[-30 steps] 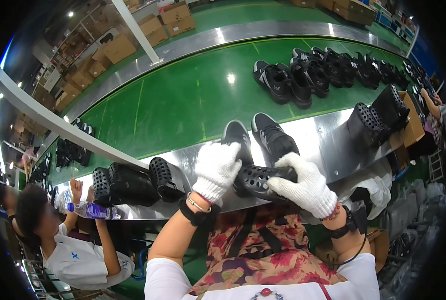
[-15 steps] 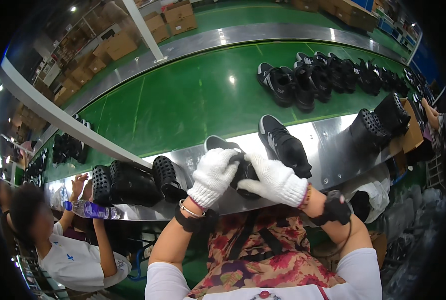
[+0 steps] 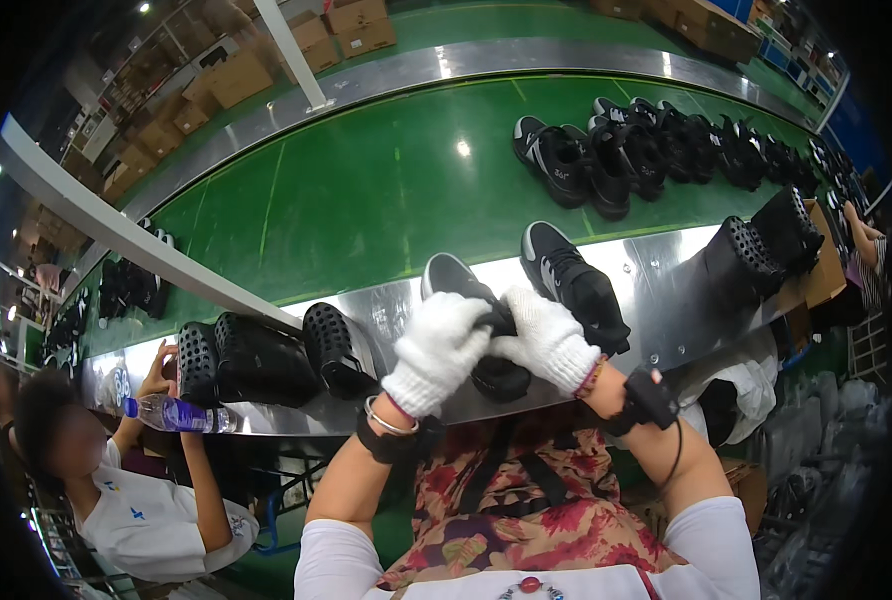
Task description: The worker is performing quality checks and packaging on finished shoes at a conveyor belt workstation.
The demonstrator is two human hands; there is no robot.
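Note:
A black sneaker with a grey toe lies on the metal ledge in front of me, toe pointing away. My left hand, in a white knit glove, is closed on the left side of its opening. My right hand, gloved alike, grips the opening from the right with bent fingers. The gloves hide the middle of the shoe and whatever the fingertips pinch. Just right of my right hand stands a second black sneaker, toe also away from me, touched by neither hand.
Black pieces with rows of holes stand left on the metal ledge; similar ones stand right. Several sneakers line the green belt. A white post slants across the left. A co-worker sits left near a bottle.
My hands have drawn slightly apart, the left lower and the right back a little. More of the sneaker's toe and heel now shows between them.

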